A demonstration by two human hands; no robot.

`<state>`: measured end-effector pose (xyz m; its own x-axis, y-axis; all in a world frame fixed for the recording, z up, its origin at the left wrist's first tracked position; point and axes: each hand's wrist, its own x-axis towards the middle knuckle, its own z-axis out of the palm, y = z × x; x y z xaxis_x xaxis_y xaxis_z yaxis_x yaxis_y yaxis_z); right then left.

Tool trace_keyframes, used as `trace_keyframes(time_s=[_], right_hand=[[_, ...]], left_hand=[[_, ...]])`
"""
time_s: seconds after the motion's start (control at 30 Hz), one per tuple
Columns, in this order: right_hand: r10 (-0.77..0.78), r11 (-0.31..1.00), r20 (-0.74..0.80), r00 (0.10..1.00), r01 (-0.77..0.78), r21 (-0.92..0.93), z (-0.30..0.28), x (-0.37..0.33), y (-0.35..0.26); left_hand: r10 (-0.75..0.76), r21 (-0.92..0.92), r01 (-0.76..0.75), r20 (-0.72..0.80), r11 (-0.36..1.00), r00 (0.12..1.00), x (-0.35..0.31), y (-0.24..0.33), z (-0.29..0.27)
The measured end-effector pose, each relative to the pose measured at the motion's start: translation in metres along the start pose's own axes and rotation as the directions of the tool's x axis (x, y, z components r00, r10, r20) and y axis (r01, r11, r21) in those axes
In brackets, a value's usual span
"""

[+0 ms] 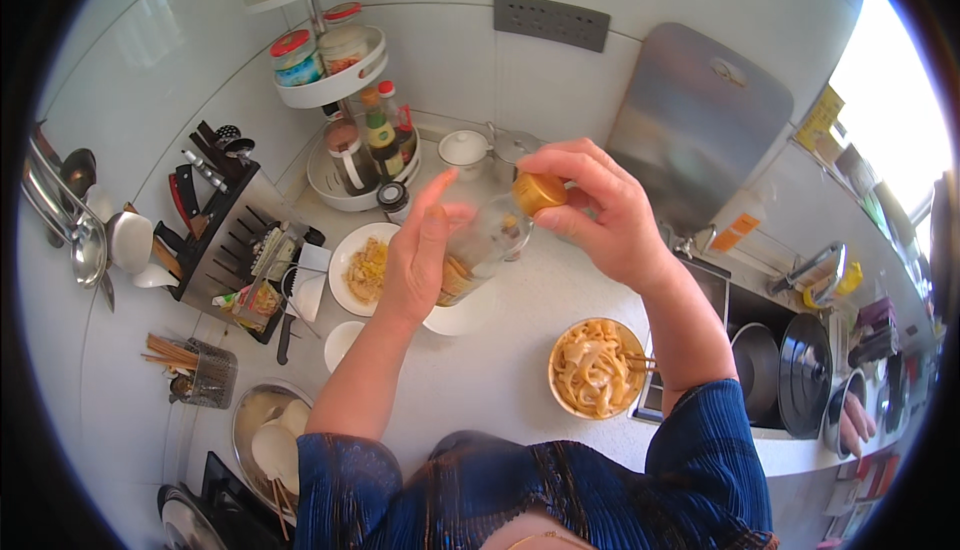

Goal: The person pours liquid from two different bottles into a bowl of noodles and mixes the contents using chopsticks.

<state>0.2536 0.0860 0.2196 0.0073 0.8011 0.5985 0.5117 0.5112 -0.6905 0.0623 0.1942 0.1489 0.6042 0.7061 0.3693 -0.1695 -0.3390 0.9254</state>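
Note:
A clear glass jar (487, 250) with a gold cap (539, 193) is held tilted over the counter, its cap end toward the upper right. Some brownish-yellow contents show at its lower end. My left hand (415, 262) is around the body of the jar, its fingertips partly blurred. The thumb and fingers of my right hand (596, 205) close on the gold cap. Below and to the right stands a bowl of wide noodles (597, 368) in sauce, with chopsticks (638, 360) in it. A plate of chopped yellowish food (362, 268) sits left of my left hand.
A knife block (228, 240) and a cleaver (308, 285) are at the left. Behind stands a tiered rack (335, 85) with bottles and jars. The sink (745, 300) with dark pans lies right. A steel basin (262, 420) is at lower left.

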Motion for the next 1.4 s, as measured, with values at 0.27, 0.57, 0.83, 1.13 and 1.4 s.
trace_keyframes(time_s=[0.27,0.57,0.83,1.13,1.4], right_hand=[[0.044,0.999,-0.211,0.977,-0.043,0.008,-0.015,-0.047,-0.013],[0.051,0.998,-0.334,0.941,-0.06,-0.017,-0.021,-0.072,-0.013],[-0.226,0.881,-0.136,0.964,0.143,-0.45,-0.056,-0.08,-0.014],[-0.166,0.655,0.061,0.984,0.156,-0.739,-0.056,-0.096,-0.01],[0.074,0.988,0.183,0.98,-0.048,-0.145,-0.068,-0.103,-0.023]], left_hand=[[-0.293,-0.609,0.155,-0.132,0.778,0.947,-0.043,-0.012,0.059],[-0.355,-0.568,0.119,-0.326,0.815,0.876,-0.06,-0.009,0.095],[-0.468,-0.521,0.274,-0.285,0.808,0.837,-0.06,0.011,0.101],[-0.357,-0.371,0.227,-0.333,0.901,0.873,-0.07,0.003,0.094],[-0.416,-0.491,0.331,-0.072,0.806,0.906,-0.086,-0.015,0.086]])
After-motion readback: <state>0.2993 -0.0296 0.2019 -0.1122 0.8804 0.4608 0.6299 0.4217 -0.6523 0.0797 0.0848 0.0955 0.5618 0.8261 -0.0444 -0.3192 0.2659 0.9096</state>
